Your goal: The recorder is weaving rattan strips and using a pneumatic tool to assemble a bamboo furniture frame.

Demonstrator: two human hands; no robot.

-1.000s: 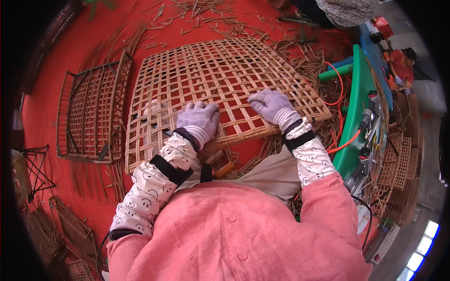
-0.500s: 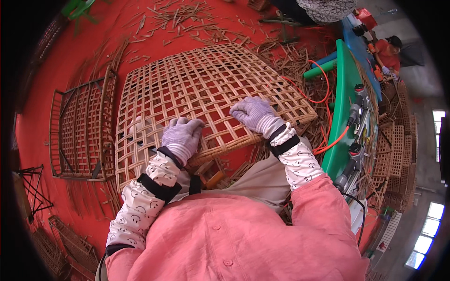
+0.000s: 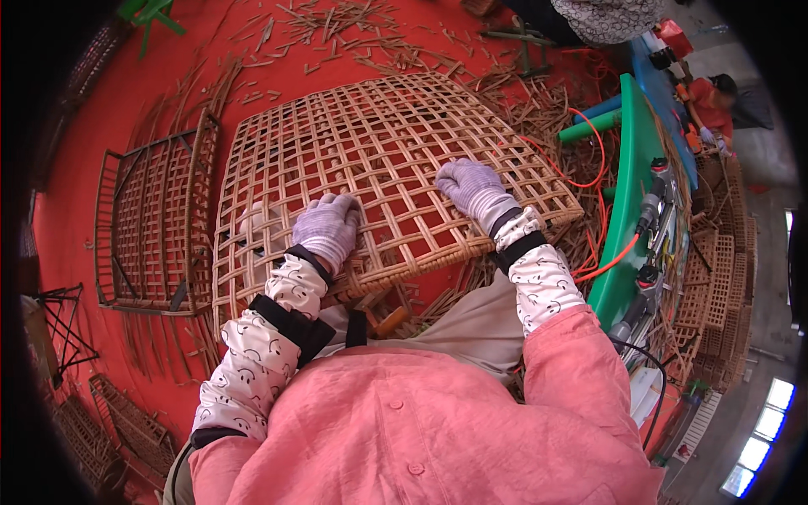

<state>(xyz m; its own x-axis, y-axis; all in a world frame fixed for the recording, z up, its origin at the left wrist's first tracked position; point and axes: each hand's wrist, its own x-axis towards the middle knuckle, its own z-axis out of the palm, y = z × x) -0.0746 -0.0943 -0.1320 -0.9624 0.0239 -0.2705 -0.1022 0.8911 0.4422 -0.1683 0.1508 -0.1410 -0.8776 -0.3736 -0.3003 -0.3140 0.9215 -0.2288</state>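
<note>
A brown open-weave wicker panel [image 3: 383, 168] lies in front of me, its bound near edge close to my lap. My left hand [image 3: 326, 227], in a pale purple knit glove, rests on its near part with the fingers bent down into the weave. Farther right, my right hand [image 3: 475, 192], gloved alike, curls its fingers over the strands near the right part of the near edge. The fingertips of both hands are partly hidden by the gloves and the lattice. Red floor shows through the square gaps.
A second wicker frame [image 3: 156, 223] stands at the left on the red floor [image 3: 252, 46]. Cut strips [image 3: 337, 29] lie scattered beyond the panel. To the right are a green table [image 3: 623, 202], an orange hose [image 3: 602, 164], power tools [image 3: 648, 202] and a person [image 3: 711, 101].
The view has shifted a little, so the panel and table appear slightly farther right. My left hand has slid slightly left over the weave; my right hand keeps about its place on the panel.
</note>
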